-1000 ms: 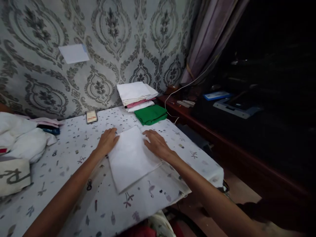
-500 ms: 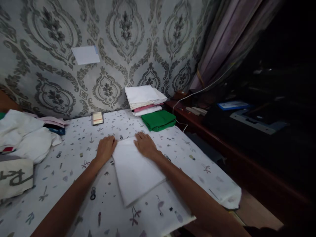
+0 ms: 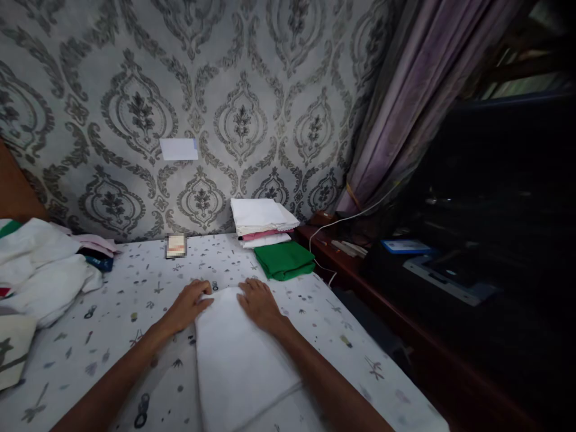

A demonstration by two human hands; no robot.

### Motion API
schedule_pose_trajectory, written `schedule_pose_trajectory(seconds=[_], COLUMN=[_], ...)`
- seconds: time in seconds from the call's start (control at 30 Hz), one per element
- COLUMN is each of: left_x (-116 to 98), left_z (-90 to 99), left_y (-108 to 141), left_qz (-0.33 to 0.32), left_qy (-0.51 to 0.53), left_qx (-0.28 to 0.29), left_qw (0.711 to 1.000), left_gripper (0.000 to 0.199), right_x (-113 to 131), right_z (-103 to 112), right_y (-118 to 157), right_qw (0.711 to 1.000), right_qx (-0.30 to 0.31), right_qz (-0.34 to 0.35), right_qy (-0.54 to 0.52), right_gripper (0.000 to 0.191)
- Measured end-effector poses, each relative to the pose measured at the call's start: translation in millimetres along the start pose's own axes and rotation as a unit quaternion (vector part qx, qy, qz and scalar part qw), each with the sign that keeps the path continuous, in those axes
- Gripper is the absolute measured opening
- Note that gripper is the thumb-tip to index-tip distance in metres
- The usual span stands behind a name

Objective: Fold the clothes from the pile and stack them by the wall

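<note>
A folded white cloth [image 3: 243,360] lies flat on the patterned bed sheet in front of me, its near end running out at the bottom of the view. At its far left corner my left hand [image 3: 191,303] has bent fingers and a thumb on either side of the fabric. My right hand [image 3: 261,306] rests palm down on the far right part of the cloth, fingers stretched towards the far edge. Beyond it lies a folded green cloth [image 3: 284,260], beside a stack of folded white and pink cloths [image 3: 258,215].
Loose white clothes [image 3: 40,264] are heaped at the left. A small blurred card-like item [image 3: 175,245] is near the wall. On the right, a dark red wooden ledge [image 3: 378,300] runs along the bed, with a white cable [image 3: 346,217] and a blue-edged object [image 3: 405,246].
The view has tilted up, so everything sits lower in the picture. My left thumb now shows apart from the bent fingers at the cloth's corner. The right hand stays on the cloth.
</note>
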State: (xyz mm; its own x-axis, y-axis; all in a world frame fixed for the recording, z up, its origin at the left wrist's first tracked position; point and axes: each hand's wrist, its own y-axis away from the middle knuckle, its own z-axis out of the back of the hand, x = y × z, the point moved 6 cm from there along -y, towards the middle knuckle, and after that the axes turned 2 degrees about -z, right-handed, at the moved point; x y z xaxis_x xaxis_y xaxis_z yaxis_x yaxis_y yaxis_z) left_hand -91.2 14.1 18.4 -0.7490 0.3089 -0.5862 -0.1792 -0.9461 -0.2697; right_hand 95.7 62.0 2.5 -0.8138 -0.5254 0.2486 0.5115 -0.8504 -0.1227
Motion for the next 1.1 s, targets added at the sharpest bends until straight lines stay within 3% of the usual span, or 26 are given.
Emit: schedule_pose_trajectory(seconds=[0.1, 0.23, 0.33, 0.4, 0.47, 0.57, 0.63, 0.7, 0.8, 0.87, 0.93, 1.03, 1.1], left_x=[9, 24, 24, 14, -3, -34, -53, -68, -71, -59, -41, -24, -27], left_z=[3.9, 25.3, 21.9, 4.2, -19.8, -61.4, -81.1, -86.0, -62.0, -31.5, -3.7, 8.8, 0.1], left_y=[-6, 6, 40, 73, 107, 142, 150, 147, 132, 121, 114, 112, 108], left_qz=[0.03, 0.11, 0.216, 0.295, 0.358, 0.413, 0.424, 0.423, 0.406, 0.384, 0.378, 0.4, 0.397], left_qy=[-0.006, -0.053, 0.086, 0.25, 0.384, 0.493, 0.528, 0.541, 0.535, 0.539, 0.554, 0.574, 0.582], left_qx=[0.003, -0.081, -0.076, -0.063, -0.066, -0.015, 0.033, 0.068, 0.072, 0.02, -0.059, -0.114, -0.083], left_qw=[1.0, 0.989, 0.97, 0.92, 0.849, 0.765, 0.735, 0.724, 0.737, 0.75, 0.74, 0.705, 0.704], left_gripper=[0.024, 0.018, 0.031, 0.048, 0.063, 0.075, 0.079, 0.077, 0.062, 0.051, 0.041, 0.039, 0.05], right_x=[0, 1, -4, -8, -12, -13, -12, -15, -29, -45, -61, -79, -81], right_z=[-1, 6, 11, 12, 13, 11, 12, 15, 26, 32, 33, 21, 9], right_y=[2, 0, -12, -24, -36, -50, -55, -56, -47, -33, -13, 21, 36], right_qw=[1.0, 1.0, 0.999, 0.996, 0.991, 0.984, 0.981, 0.979, 0.978, 0.976, 0.967, 0.908, 0.85], right_qx=[-0.005, -0.002, 0.046, 0.085, 0.117, 0.146, 0.149, 0.142, 0.119, 0.105, 0.093, 0.094, 0.109], right_qz=[0.005, 0.009, 0.004, 0.005, 0.015, 0.038, 0.047, 0.047, 0.029, 0.01, -0.025, -0.128, -0.179], right_qy=[0.005, -0.001, -0.019, -0.036, -0.055, -0.091, -0.116, -0.139, -0.172, -0.19, -0.235, -0.387, -0.483], right_gripper=[0.041, 0.038, 0.038, 0.04, 0.04, 0.036, 0.033, 0.03, 0.026, 0.023, 0.024, 0.032, 0.037])
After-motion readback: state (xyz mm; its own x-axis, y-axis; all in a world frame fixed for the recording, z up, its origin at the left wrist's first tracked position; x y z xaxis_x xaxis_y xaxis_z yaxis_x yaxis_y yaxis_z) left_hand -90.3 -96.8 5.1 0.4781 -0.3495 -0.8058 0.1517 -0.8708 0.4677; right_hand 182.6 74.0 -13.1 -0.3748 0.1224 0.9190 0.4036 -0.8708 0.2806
